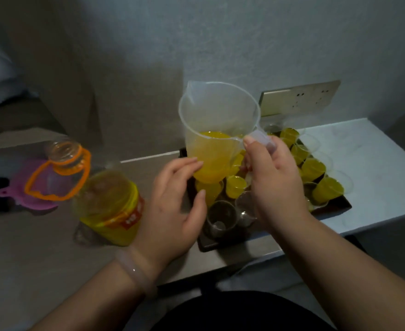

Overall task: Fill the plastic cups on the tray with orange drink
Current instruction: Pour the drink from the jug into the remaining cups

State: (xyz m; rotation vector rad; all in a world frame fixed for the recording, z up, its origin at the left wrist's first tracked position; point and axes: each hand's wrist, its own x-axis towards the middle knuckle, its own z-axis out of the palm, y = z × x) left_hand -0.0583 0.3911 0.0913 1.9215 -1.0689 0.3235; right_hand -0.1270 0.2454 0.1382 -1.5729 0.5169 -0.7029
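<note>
While the right hand point(275, 177) is gripping the handle of the clear measuring jug point(218, 111), fingers point(274, 149) clamped round it with the thumb on top, the jug is hanging upright just above the near-left part of the dark tray point(218, 244). Orange drink point(211, 151) is sitting in the jug's lower part. Spout is pointing far-left.

The left hand point(175, 211) is staying off any grip: its fingers are apart and relaxed, with the tips at the jug's lower left wall; cannot tell if they are touching it. A pale bracelet point(134, 266) is sitting on that wrist.

Small plastic cups are crowding the tray. Filled cups point(328, 189) are standing along the right and far part, and more are showing under the jug. Empty cups point(220, 216) are standing at the near-left corner, between the two hands.

Left of the tray on the grey surface point(41, 259), a large uncapped plastic bottle point(110, 206) is standing, with a yellow label and an orange carry handle point(58, 173) at the neck. A flat pink thing point(29, 201) is lying behind it, too blurred to name. A socket plate point(299, 96) is showing on the far wall.
</note>
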